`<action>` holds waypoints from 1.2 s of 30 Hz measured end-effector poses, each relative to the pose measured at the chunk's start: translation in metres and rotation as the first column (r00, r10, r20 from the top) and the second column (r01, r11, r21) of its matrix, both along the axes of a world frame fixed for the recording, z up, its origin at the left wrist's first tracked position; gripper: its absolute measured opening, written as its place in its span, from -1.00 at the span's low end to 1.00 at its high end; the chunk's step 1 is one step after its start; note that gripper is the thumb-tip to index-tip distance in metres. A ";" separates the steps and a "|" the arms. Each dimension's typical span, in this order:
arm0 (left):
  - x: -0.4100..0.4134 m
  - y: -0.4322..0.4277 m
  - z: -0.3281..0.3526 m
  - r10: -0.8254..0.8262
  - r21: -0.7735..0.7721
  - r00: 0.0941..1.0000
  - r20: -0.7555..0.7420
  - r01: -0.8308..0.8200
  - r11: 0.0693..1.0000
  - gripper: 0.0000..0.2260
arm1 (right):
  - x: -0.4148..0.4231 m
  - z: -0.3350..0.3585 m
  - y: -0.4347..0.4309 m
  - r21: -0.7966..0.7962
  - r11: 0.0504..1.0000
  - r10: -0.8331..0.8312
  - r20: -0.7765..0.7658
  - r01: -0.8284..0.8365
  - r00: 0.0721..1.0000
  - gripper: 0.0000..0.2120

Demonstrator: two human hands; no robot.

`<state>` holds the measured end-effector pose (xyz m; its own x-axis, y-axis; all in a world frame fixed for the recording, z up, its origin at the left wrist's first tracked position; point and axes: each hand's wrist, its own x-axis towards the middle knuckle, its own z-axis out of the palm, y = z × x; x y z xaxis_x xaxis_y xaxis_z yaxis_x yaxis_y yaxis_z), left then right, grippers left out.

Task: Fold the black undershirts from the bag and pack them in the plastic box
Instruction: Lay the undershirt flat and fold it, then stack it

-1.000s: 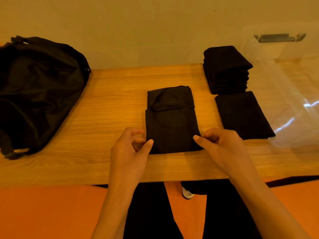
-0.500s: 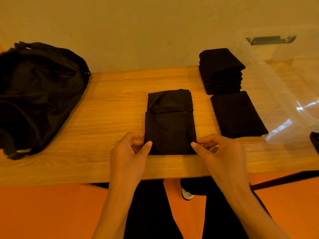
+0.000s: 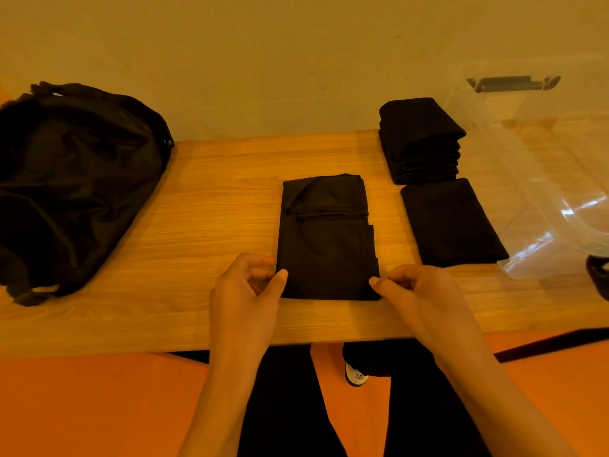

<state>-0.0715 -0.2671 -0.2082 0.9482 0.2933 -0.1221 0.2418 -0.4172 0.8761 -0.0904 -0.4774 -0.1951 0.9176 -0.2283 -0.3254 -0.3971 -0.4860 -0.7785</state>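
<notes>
On my feed, left hand [image 3: 244,291] and right hand [image 3: 418,291] each pinch a near corner of the half-folded undershirt [image 3: 324,239], flat mid bench [image 3: 204,225]; folded stack [image 3: 418,140] at 1 o'clock; plastic box [image 3: 543,179] at 3; black bag [image 3: 72,179] at 9.

A wooden table [image 3: 214,225] with a lengthwise light-brown grain spans the view. Its far edge meets a plain beige wall [image 3: 263,61]. Below the near edge lies an orange floor [image 3: 82,407]. Two legs in black trousers [image 3: 280,407] extend down from under that edge. A white shoe tip [image 3: 356,377] with a dark logo shows between them. A dark rounded object [image 3: 598,275], cut off by the frame, sits at the table's right end. A dark bar [image 3: 543,344] slants under the table at right.
</notes>
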 end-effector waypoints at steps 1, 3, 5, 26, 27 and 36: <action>0.000 0.000 0.000 0.002 0.001 1.000 0.003 -0.002 1.000 -0.85 | -0.002 -0.001 0.000 -0.009 1.000 0.015 0.002 -0.015 1.000 -0.83; -0.001 -0.001 0.000 0.001 0.016 1.000 0.004 -0.001 1.000 -0.86 | -0.004 -0.002 0.002 -0.030 0.999 0.033 0.012 -0.032 0.999 -0.84; -0.002 -0.001 0.001 0.000 0.032 1.000 -0.001 0.000 0.999 -0.87 | -0.005 -0.002 0.003 -0.042 0.998 0.044 0.004 -0.044 0.999 -0.84; 0.065 -0.005 -0.005 -0.134 0.296 0.989 0.055 0.112 0.949 -0.91 | 0.054 -0.011 0.009 -0.209 0.976 0.003 0.298 0.062 0.955 -0.91; 0.065 -0.004 -0.006 -0.133 0.303 0.989 0.068 0.107 0.947 -0.90 | 0.055 -0.013 0.010 -0.208 0.976 0.002 0.314 0.066 0.949 -0.92; 0.054 -0.002 -0.008 -0.128 0.374 0.981 0.145 0.065 0.925 -0.87 | 0.066 -0.020 0.007 -0.305 0.951 0.132 0.289 -0.039 0.948 -0.74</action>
